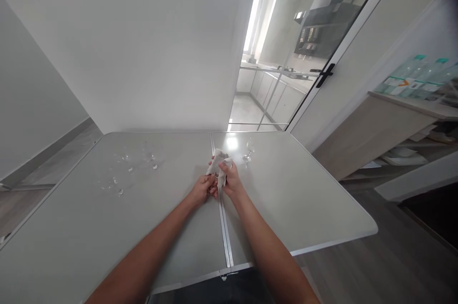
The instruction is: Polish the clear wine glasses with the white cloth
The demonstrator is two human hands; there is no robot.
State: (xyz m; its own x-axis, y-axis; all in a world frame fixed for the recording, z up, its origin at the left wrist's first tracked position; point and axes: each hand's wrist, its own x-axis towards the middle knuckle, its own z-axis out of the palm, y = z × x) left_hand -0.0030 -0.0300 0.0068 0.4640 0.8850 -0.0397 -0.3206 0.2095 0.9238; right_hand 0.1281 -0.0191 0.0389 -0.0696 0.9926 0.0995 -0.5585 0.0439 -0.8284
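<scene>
A white cloth [215, 166] is bunched between my two hands above the table's middle seam. My right hand [230, 179] is closed on the cloth, thumb on top. Just to the left and lower, my left hand [204, 190] has its fingers curled round what looks like a clear glass, mostly hidden by the fingers and cloth. Beyond my right hand, one clear stemmed glass [249, 150] stands on the table. Several more clear glasses [152, 161] are on the left half, their outlines faint against the pale top.
The pale table [304, 199] has a metal-edged seam and rounded corners. Behind it rise a white wall [161, 46] and a glazed door with a black handle [325, 75]. At right, a wooden shelf [404, 108] bears large plastic bottles [411, 77].
</scene>
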